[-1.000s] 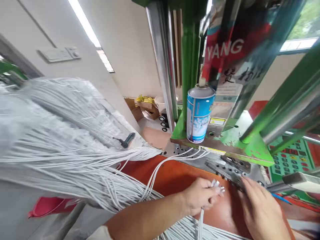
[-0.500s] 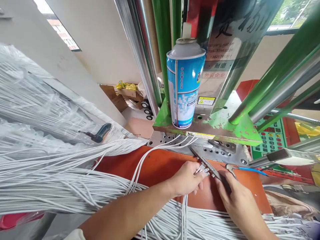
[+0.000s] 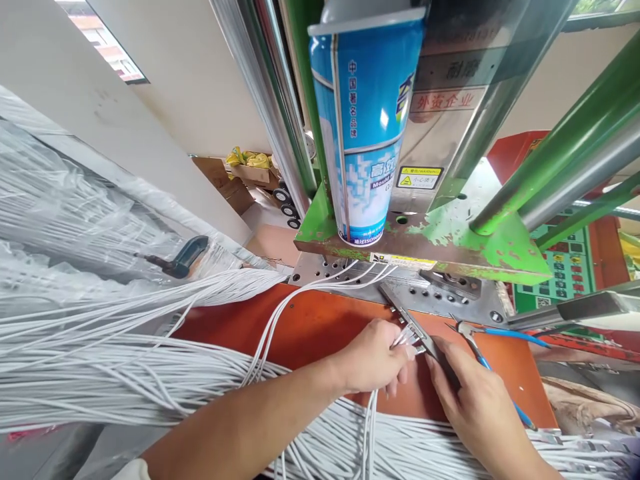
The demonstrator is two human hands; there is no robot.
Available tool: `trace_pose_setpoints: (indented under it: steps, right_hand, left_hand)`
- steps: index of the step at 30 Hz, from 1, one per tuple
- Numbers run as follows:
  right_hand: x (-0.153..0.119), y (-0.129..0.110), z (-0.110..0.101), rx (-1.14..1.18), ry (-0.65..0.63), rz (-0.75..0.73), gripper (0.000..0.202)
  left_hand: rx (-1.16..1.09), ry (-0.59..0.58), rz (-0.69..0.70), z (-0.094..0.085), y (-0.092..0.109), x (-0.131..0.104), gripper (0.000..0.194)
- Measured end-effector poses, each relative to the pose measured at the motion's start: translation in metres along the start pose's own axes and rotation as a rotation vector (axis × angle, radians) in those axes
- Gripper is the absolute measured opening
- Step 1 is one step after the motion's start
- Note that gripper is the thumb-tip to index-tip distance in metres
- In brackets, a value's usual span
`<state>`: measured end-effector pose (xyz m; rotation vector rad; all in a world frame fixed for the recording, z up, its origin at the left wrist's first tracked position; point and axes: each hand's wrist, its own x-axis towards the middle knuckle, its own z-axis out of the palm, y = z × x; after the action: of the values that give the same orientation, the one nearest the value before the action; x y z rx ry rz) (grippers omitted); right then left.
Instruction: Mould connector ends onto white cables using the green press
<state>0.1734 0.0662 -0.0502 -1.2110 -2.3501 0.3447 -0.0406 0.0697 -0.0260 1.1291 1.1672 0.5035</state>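
My left hand (image 3: 373,357) is closed on a few white cables (image 3: 371,427), whose metal-tipped connectors (image 3: 413,339) stick out past the fingers. Those tips lie against a narrow metal bar (image 3: 406,317) with small slots or pieces along its edge; whether they are seated in it, I cannot tell. My right hand (image 3: 475,397) grips the near end of that bar, thumb on top. Just right of this hand, blue-handled pliers (image 3: 473,337) lie on the orange-brown board (image 3: 320,327). More white cables (image 3: 285,303) run into the machine under its green plate (image 3: 480,253).
A blue spray can (image 3: 367,133) stands on the green plate between upright columns. Thick bundles of white cable (image 3: 125,380) cover the left side and the board's front. A dark clamp (image 3: 187,259) sits at left; a green control panel (image 3: 565,267) is at right.
The view has moved nearer and lower, so the spray can looks larger and its top is cut off. Both hands keep their hold on the cables and the bar with hardly any movement.
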Motion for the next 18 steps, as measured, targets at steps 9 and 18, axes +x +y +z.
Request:
trace_pose_setpoints:
  steps: [9, 18]
  right_hand:
    - [0.007, -0.009, -0.006, 0.205, -0.074, 0.035, 0.015]
    - [0.002, -0.003, -0.010, 0.163, 0.045, 0.106, 0.019]
  left_hand:
    - [-0.156, 0.049, -0.012, 0.006, 0.009, -0.001, 0.018]
    - [-0.144, -0.039, -0.070, -0.005, 0.012, -0.001, 0.025]
